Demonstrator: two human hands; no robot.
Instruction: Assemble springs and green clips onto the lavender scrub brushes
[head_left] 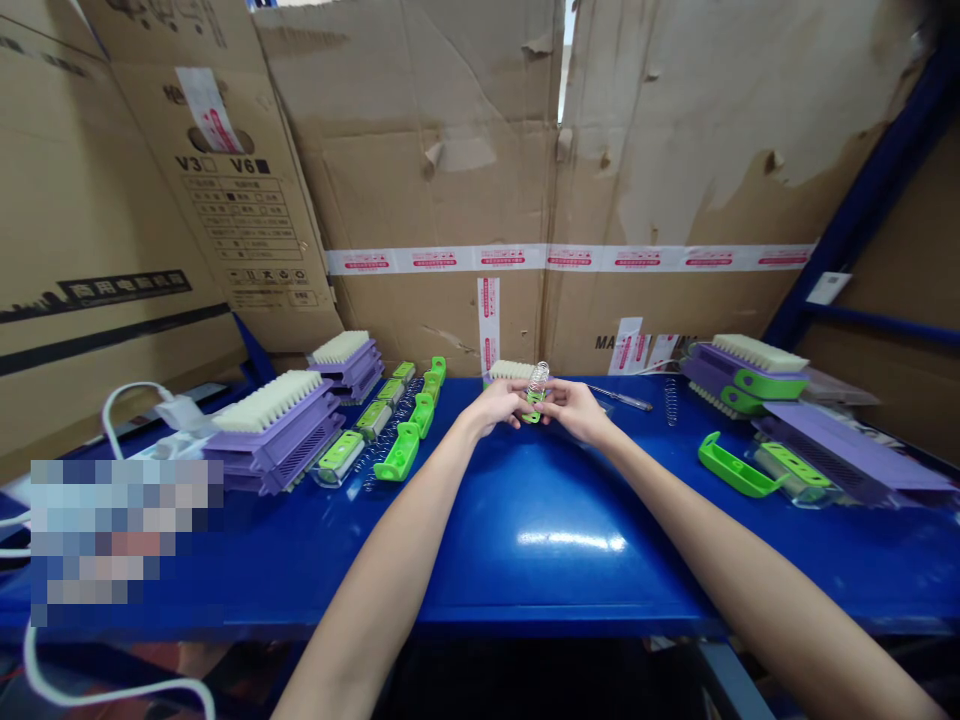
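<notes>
My left hand [496, 404] and my right hand [576, 408] meet over the back middle of the blue table, fingers closed around one small green plastic part [534, 412]. A silvery coil spring [538, 377] rises from that part between my fingertips. Fingers hide much of the green piece, so its full shape is unclear. Just behind my hands lies a brush [517, 369] with cream bristles facing up.
On the left stand purple brush blocks [277, 440], a row of clear-and-green boxes [341, 457], loose springs and green handles [397, 452]. To the right are a screwdriver [630, 398], a spring [671, 400], a green handle [739, 468] and purple brushes [750, 370]. Cardboard [435, 190] walls the back.
</notes>
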